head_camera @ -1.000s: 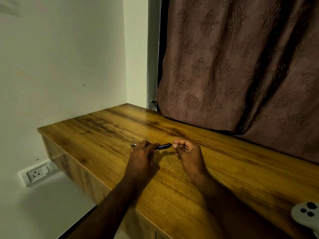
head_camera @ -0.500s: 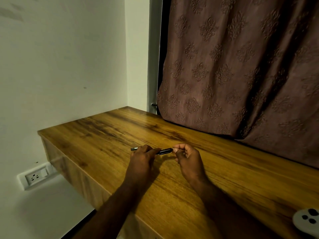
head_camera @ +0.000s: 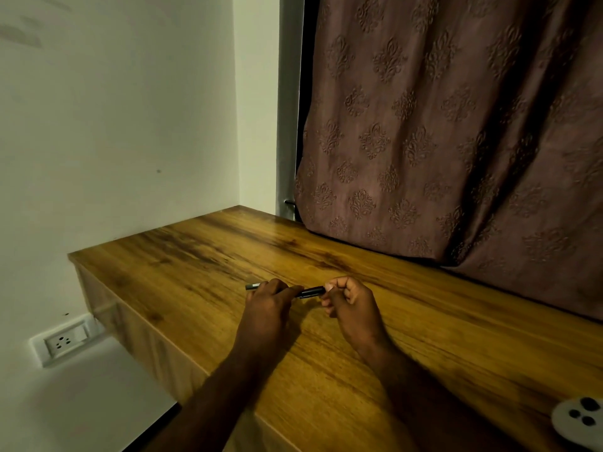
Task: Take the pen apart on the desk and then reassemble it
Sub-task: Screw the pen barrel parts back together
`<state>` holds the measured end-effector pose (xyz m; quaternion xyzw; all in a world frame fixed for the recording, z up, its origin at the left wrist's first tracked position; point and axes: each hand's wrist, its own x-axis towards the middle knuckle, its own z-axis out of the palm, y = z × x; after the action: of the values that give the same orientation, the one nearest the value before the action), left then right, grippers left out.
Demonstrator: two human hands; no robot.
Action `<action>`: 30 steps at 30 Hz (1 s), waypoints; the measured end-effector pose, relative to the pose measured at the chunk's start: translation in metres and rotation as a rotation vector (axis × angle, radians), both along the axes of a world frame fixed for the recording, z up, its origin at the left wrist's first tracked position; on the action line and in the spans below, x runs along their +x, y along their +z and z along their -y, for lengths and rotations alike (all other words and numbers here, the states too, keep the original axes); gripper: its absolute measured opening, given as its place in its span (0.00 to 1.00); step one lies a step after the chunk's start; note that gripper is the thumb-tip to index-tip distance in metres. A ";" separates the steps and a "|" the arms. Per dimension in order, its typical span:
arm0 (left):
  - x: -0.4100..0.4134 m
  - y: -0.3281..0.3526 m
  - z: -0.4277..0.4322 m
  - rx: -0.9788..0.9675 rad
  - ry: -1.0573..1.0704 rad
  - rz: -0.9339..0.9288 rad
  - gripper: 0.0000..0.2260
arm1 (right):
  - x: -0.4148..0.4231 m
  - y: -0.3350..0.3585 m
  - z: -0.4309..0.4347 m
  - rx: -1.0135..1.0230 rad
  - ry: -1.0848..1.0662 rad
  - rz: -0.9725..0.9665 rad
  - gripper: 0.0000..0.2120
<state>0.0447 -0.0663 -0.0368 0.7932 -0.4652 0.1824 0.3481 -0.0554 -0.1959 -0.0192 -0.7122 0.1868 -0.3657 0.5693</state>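
Pen [head_camera: 311, 291]: dark, slim, held level just above the desk, lower centre of frame. Silver end pokes out left of the left hand; black section shows in the gap betw. the hands.
Left hand [head_camera: 267, 303]: closed round the pen's mid/left barrel, thumb & fingers wrapped over it, knuckles up.
Right hand [head_camera: 350, 305]: fingertips [head_camera: 329, 288] pinched on the pen's right end; other fingers curled in. Can't tell if it grips a cap, a tip or the barrel end, too small & dim.
Desk [head_camera: 424, 337]: wood-grain top, runs from centre to lower right; no loose pen parts visible on it.
Step, prob.: pulling or unscrewing the right end, i.e. start of disassembly; pen looks to be in one piece.
Weight: light, no effort for either hand.
Stiffness: rigid barrel, likely plastic w/ metal end; inner refill & any spring would be thin, easy to bend or lose.
Slip: smooth, narrow, prob. slick; needs a firm pinch, esp. when twisting.
Where to hold: one hand fixed on barrel near the joint, other on the end piece close to the seam, twist along the axis, no bending.
Risk: small bits rolling off desk edge at left.
Other: white object w/ dark spots [head_camera: 579, 415], lower right corner, well apart.
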 end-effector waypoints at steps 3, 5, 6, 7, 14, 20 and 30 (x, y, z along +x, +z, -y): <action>0.000 0.001 0.000 0.002 -0.006 0.000 0.21 | 0.000 0.001 0.000 0.051 0.029 0.004 0.04; 0.000 0.000 0.000 -0.016 -0.005 -0.020 0.21 | 0.000 0.002 -0.001 0.097 0.044 0.022 0.04; 0.001 0.000 0.000 -0.027 -0.007 -0.028 0.20 | -0.001 0.002 -0.001 0.114 0.053 0.030 0.04; 0.000 0.000 0.001 -0.035 -0.008 -0.031 0.19 | -0.001 0.003 -0.001 0.128 0.063 0.038 0.04; 0.001 0.001 0.001 -0.029 -0.010 -0.053 0.21 | -0.003 0.006 -0.002 0.182 0.106 0.083 0.06; -0.002 0.001 0.001 -0.066 -0.024 -0.057 0.24 | -0.003 0.005 -0.001 0.157 0.109 0.064 0.04; 0.002 0.000 0.000 -0.009 -0.005 -0.034 0.21 | -0.002 0.004 0.001 0.125 0.095 0.027 0.08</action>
<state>0.0470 -0.0664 -0.0371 0.7934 -0.4604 0.1702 0.3600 -0.0579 -0.1964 -0.0148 -0.6784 0.1672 -0.3356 0.6318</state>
